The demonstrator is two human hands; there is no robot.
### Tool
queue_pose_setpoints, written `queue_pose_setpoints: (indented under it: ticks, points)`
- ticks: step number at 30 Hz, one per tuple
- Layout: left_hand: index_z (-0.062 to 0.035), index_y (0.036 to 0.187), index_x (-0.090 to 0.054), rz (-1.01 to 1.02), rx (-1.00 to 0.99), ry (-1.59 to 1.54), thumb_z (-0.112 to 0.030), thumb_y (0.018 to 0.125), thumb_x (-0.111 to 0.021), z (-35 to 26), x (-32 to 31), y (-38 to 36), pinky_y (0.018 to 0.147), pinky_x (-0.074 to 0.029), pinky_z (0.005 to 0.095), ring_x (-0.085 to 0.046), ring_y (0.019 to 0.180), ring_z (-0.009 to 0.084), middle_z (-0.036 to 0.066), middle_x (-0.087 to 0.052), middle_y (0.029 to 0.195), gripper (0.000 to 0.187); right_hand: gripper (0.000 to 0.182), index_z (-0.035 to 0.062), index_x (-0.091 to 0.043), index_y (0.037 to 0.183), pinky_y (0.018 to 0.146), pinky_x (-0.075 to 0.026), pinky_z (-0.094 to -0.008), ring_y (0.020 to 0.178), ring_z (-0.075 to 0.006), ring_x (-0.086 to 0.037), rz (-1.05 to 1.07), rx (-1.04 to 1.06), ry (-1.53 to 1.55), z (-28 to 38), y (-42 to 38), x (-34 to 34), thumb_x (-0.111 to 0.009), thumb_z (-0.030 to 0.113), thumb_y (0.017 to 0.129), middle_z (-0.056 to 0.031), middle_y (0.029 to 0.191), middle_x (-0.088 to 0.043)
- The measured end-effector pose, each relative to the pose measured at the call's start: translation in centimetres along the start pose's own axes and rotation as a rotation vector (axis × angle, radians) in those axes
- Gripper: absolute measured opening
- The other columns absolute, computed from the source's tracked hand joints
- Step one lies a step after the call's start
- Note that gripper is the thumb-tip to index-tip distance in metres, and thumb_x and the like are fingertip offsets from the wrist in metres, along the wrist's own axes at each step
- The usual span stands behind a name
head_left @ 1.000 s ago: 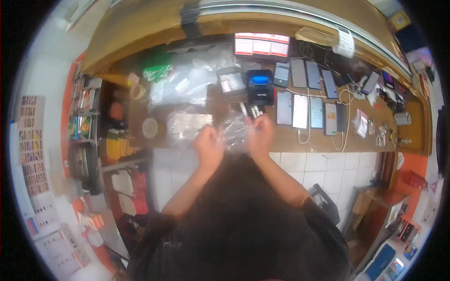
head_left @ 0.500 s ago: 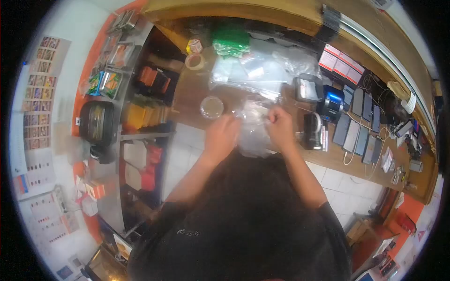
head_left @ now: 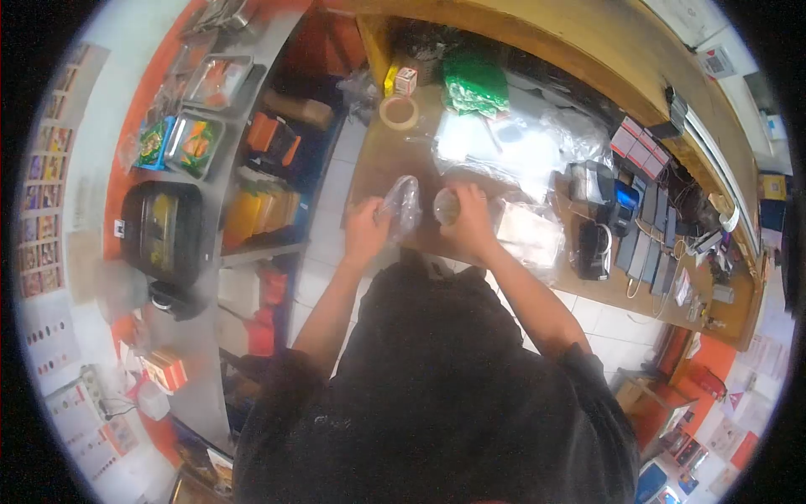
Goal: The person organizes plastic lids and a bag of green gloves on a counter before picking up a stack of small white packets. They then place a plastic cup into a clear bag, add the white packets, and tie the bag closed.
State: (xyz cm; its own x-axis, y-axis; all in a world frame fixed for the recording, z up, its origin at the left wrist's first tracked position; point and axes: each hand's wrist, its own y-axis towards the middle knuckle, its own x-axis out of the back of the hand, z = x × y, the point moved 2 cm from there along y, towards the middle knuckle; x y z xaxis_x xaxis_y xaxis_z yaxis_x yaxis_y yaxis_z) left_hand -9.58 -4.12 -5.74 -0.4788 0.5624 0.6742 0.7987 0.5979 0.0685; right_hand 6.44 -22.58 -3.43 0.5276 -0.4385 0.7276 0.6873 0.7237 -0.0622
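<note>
My left hand is closed on a crumpled, shiny piece of clear plastic, held upright near the front edge of the table. To its right, my right hand has its fingers around a roll of clear tape, whose brown centre shows. Beside my right hand, a clear plastic bag with something pale and flat in it lies on the table. What exactly is inside the bag or the plastic cannot be made out.
Behind the hands lie flat plastic sheets, a green package and a masking tape roll. Several phones and a black-and-blue device sit to the right. A shelf stands to the left.
Both hands have left the clear bag, which now lies to the right. My right hand has taken hold of the tape roll; my left now holds crumpled plastic. The view has shifted.
</note>
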Motion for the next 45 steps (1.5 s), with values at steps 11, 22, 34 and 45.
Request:
queue_pose_setpoints:
  ticks: [11, 22, 34, 45]
  points:
    - [-0.0042, 0.11, -0.071, 0.051, 0.109, -0.123, -0.012, 0.085, -0.063, 3.0, -3.0, 1.1, 0.088, -0.048, 0.0421, -0.063, 0.098, 0.0342, 0.016, -0.067, 0.102, 0.028, 0.086, 0.0047, -0.045, 0.134, 0.104, -0.042, -0.0434, 0.12, -0.0378, -0.05, -0.158, 0.064, 0.448, 9.2, 1.3, 2.2, -0.086, 0.013, 0.06, -0.019, 0.127, -0.05]
    - [-0.0083, 0.141, -0.055, 0.231, 0.728, -1.004, -0.023, 0.103, -0.047, 4.6, -3.4, -0.2, 0.082, -0.055, 0.0345, -0.065, 0.098, 0.0218, 0.015, -0.059, 0.125, 0.041, 0.076, 0.0027, -0.05, 0.125, 0.1, -0.042, -0.0468, 0.114, -0.0422, -0.05, -0.033, 0.174, 0.149, 6.1, 1.8, -5.3, -0.084, 0.012, 0.058, -0.0196, 0.121, -0.053]
    - [-0.0013, 0.113, -0.064, 0.0, 0.32, -0.099, -0.006, 0.092, -0.063, 3.9, -1.6, 0.5, 0.085, -0.051, 0.0347, -0.065, 0.094, 0.0226, 0.015, -0.067, 0.104, 0.022, 0.076, 0.0, -0.049, 0.122, 0.096, -0.042, -0.0489, 0.111, -0.0419, -0.051, -0.299, -0.047, 0.232, 7.1, 3.3, -7.3, -0.087, 0.012, 0.058, -0.0202, 0.115, -0.051]
    - [-0.0025, 0.101, -0.066, 0.036, 0.006, -0.584, -0.008, 0.094, -0.066, -1.1, 2.2, 0.3, 0.087, -0.049, 0.031, -0.063, 0.096, 0.014, 0.006, -0.07, 0.102, 0.009, 0.074, 0.0066, -0.049, 0.134, 0.09, -0.047, -0.053, 0.112, -0.0462, -0.049, -0.083, -0.014, -0.038, 6.9, 5.0, -8.2, -0.081, 0.011, 0.068, -0.0224, 0.12, -0.047]
